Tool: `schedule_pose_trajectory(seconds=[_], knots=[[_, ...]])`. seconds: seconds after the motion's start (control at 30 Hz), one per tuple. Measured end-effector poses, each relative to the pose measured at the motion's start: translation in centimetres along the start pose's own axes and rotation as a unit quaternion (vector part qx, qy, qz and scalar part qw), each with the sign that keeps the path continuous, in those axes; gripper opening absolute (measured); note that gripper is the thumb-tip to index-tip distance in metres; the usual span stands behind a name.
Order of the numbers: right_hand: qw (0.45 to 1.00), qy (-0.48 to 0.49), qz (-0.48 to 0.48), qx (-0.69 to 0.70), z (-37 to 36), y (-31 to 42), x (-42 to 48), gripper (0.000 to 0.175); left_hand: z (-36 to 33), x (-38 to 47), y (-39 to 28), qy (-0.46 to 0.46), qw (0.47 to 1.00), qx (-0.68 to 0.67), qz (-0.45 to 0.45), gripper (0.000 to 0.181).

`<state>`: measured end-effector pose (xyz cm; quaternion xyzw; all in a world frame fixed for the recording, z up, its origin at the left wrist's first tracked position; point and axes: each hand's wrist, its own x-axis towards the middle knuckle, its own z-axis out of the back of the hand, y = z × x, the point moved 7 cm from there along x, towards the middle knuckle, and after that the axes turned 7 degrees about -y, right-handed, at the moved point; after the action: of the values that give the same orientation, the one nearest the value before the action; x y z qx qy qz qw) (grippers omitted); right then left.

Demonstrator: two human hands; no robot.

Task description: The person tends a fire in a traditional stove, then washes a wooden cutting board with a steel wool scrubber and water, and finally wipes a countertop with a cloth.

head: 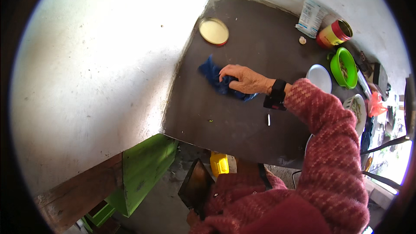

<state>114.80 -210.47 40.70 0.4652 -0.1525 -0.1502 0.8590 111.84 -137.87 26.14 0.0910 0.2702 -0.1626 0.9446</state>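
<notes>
My right hand (245, 79) reaches from the right across the dark countertop (240, 126), its curled fingers gripping a crumpled blue cloth (213, 71) that lies flat against the surface. A dark band with a small device is on that wrist. Beyond the cloth, near the white wall, is a round lid (214, 31) with a cream inner face. A short white stick (268, 120) lies nearer to me. Low in the picture, my left hand (193, 217) shows only in part, in shadow, beside a dark angular object (196, 180); its fingers cannot be made out.
Along the counter's right side stand a red and yellow tin (334, 34), a printed packet (311, 18), a green plastic bowl (344, 68), a white bowl (319, 78) and a white basket (360, 113) of food. Below the edge are a yellow plastic container (219, 163) and a green panel (146, 169).
</notes>
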Motion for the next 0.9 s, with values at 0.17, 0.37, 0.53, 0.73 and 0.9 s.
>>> schedule_pose_trajectory(seconds=[0.17, 0.37, 0.53, 0.73, 0.9], knots=[[0.988, -0.11, -0.078, 0.072, 9.1, -0.6, 0.8, 0.025, 0.1, 0.3, 0.7, -0.009, 0.995, 0.066, -0.069, 0.02], [0.853, -0.161, -0.288, -0.403, 12.5, -9.8, -1.2, 0.056, -0.2, -1.1, 2.1, -0.076, 0.983, -0.058, -0.157, 0.021], [0.928, -0.16, 0.004, -0.337, -1.5, -2.2, -2.6, 0.047, -3.4, -1.3, 6.2, 0.045, 0.907, -0.383, 0.167, 0.028], [0.982, -0.012, 0.041, -0.186, -21.0, 13.2, -7.8, 0.048, -2.5, -1.6, 5.3, 0.002, 0.953, -0.289, 0.096, 0.033], [0.97, 0.065, -0.127, 0.197, -23.3, 16.6, -9.1, 0.034, -4.0, -1.6, 6.1, 0.003, 0.958, -0.279, 0.066, 0.033]])
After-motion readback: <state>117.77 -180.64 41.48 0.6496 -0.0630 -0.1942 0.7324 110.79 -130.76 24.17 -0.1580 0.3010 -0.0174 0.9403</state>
